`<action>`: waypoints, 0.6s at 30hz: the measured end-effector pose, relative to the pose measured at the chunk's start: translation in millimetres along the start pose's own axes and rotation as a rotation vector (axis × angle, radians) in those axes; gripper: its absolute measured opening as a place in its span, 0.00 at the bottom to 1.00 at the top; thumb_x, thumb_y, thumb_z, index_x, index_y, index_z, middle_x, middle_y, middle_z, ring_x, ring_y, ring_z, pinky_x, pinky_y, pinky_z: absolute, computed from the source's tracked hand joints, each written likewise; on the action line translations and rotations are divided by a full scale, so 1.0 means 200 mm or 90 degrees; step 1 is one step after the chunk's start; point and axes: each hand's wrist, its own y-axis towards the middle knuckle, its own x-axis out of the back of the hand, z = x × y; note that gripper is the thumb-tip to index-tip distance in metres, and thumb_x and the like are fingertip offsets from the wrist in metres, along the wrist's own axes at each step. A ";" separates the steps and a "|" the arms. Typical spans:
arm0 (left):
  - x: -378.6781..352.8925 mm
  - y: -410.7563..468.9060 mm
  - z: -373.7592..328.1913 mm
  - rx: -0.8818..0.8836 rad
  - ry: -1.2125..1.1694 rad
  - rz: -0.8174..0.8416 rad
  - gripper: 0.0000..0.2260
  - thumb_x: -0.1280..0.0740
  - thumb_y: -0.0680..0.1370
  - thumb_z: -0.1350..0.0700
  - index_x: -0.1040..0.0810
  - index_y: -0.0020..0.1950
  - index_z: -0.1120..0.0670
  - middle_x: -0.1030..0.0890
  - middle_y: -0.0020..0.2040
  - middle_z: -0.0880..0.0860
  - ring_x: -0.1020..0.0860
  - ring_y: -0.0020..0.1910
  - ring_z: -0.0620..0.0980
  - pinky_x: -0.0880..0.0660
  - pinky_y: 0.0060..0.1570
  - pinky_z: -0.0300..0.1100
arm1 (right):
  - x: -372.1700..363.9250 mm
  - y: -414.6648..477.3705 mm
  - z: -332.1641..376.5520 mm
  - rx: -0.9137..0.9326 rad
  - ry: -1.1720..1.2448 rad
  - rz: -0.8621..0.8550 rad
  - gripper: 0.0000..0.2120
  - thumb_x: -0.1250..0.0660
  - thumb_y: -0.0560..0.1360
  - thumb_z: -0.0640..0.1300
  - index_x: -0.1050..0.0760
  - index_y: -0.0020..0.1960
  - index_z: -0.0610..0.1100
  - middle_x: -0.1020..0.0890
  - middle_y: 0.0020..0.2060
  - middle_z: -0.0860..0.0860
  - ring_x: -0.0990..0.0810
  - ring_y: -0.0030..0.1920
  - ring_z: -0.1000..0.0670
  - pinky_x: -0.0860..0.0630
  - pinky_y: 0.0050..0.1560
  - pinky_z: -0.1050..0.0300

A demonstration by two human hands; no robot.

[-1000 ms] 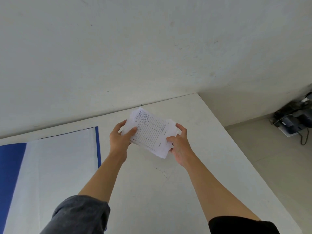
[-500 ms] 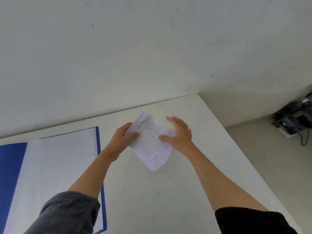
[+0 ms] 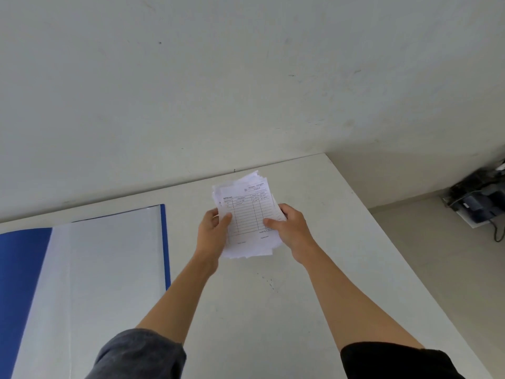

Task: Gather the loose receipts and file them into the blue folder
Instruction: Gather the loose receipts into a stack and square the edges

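The right hand (image 3: 291, 231) has closed back onto the receipts (image 3: 247, 217); the left hand (image 3: 214, 231) grips too, fingers clamped, blue folder (image 3: 164, 242) lying open at lower left.

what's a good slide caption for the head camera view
Both hands, left hand and right hand, hold a stack of receipts above a white table, beside an open blue folder.

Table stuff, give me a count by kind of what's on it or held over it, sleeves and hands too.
Blue folder, open: 1
Stack of receipts, sheets too tight to count: 1
Hands, left hand and right hand, both gripping the stack: 2
Sleeves, grey sleeve and black sleeve: 2
Total: 6
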 end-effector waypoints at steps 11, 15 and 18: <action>-0.01 0.03 0.02 -0.142 0.126 -0.043 0.07 0.40 0.78 0.61 0.32 0.55 0.52 0.23 0.48 0.54 0.24 0.46 0.53 0.27 0.38 0.38 | 0.00 0.02 -0.02 0.139 -0.161 -0.073 0.04 0.36 0.76 0.40 0.26 0.50 0.43 0.18 0.36 0.44 0.24 0.33 0.45 0.29 0.36 0.57; -0.01 0.03 0.03 -0.209 0.199 -0.067 0.05 0.41 0.79 0.61 0.32 0.53 0.52 0.24 0.49 0.52 0.24 0.46 0.51 0.28 0.36 0.34 | -0.04 0.02 0.00 0.169 -0.163 -0.098 0.10 0.46 0.81 0.52 0.31 0.54 0.46 0.33 0.28 0.53 0.35 0.27 0.53 0.37 0.31 0.59; -0.01 0.03 0.05 -0.234 0.235 -0.045 0.05 0.42 0.79 0.61 0.32 0.51 0.52 0.24 0.49 0.50 0.25 0.44 0.50 0.29 0.35 0.32 | -0.06 0.02 0.03 0.193 -0.140 -0.112 0.14 0.42 0.80 0.52 0.35 0.65 0.54 0.27 0.39 0.56 0.29 0.35 0.58 0.32 0.36 0.63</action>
